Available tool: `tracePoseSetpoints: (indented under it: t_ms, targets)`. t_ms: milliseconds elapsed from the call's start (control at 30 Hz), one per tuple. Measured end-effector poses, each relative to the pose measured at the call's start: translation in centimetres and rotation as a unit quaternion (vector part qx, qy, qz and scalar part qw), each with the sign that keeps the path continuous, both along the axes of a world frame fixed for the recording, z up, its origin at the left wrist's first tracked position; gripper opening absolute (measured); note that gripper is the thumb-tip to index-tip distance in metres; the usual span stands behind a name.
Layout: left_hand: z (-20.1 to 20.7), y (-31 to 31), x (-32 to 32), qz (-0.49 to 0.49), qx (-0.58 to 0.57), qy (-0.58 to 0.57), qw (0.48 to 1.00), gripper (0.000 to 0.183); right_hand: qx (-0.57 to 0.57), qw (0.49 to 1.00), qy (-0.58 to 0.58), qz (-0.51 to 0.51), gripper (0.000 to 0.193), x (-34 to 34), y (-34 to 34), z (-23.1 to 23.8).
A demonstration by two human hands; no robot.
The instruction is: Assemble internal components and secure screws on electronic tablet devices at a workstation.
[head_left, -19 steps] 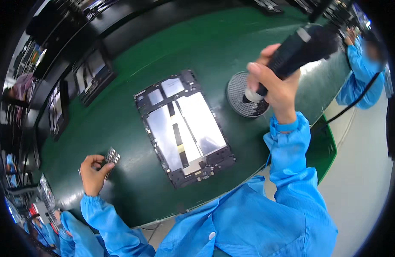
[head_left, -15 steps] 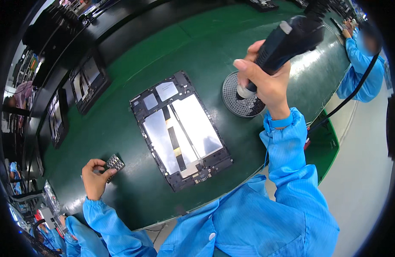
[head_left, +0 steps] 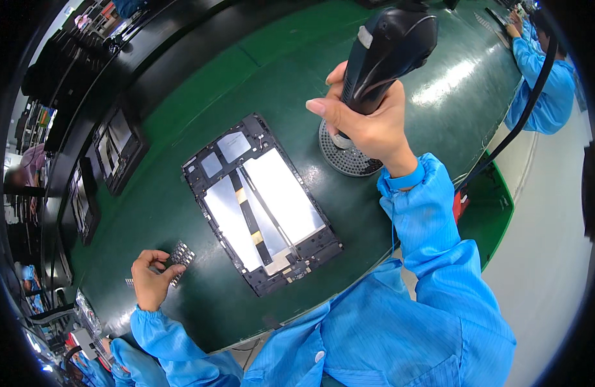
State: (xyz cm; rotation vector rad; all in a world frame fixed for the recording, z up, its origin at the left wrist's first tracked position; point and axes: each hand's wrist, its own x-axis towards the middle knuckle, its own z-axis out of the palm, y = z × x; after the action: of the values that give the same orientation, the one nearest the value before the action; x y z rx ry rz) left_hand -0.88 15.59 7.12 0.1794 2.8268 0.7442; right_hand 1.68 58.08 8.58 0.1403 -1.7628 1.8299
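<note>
My right hand (head_left: 378, 129) is wrapped round a black electric screwdriver (head_left: 381, 58), held with its pale nose end down at a round grey perforated screw tray (head_left: 357, 162). The tip is hidden behind my hand. An opened tablet (head_left: 304, 200), with silvery battery packs and a dark ribbon cable, lies in front of me, left of the tray. Farther left, my left hand (head_left: 151, 282) pinches a small dark sheet (head_left: 183, 255) with rows of pale little pieces, low over the green bench.
More opened tablets (head_left: 120, 149) stand along the dark rack (head_left: 149, 71) on the left. A clear plastic bag (head_left: 88, 312) lies at the bench's left end. Below the right edge is a green bin (head_left: 497, 216). A black cable (head_left: 526, 113) crosses the right side, near a co-worker in blue (head_left: 536, 84).
The whole view has shifted a little. My right hand and the screwdriver have moved left in the picture, still at the tray. The sheet in my left hand has tilted.
</note>
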Motion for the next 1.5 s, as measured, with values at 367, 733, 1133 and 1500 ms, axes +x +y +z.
tracePoseSetpoints:
  t_ms: [367, 733, 1133, 1500]
  targets:
    - [-0.4, -0.9, -0.4, 0.062, 0.228, -0.108, 0.966, 0.021, 0.011, 1.000, 0.012, -0.006, 0.028, -0.1, 0.1, -0.3]
    - [-1.2, 0.0, 0.0, 0.085, 0.220, -0.043, 0.971, 0.018, 0.011, 1.000, 0.000, -0.009, 0.028, 0.1, 0.1, 0.0]
    - [-2.7, 6.4, 5.1, -0.121, 0.132, 0.283, 0.942, 0.017, -0.018, 0.997, 0.066, -0.032, 0.033, 0.8, -2.0, 2.0]
    - [-4.9, 10.3, 5.9, -0.186, 0.229, 0.250, 0.922, 0.020, -0.037, 0.979, 0.063, 0.188, 0.030, -4.2, -16.0, 4.4]
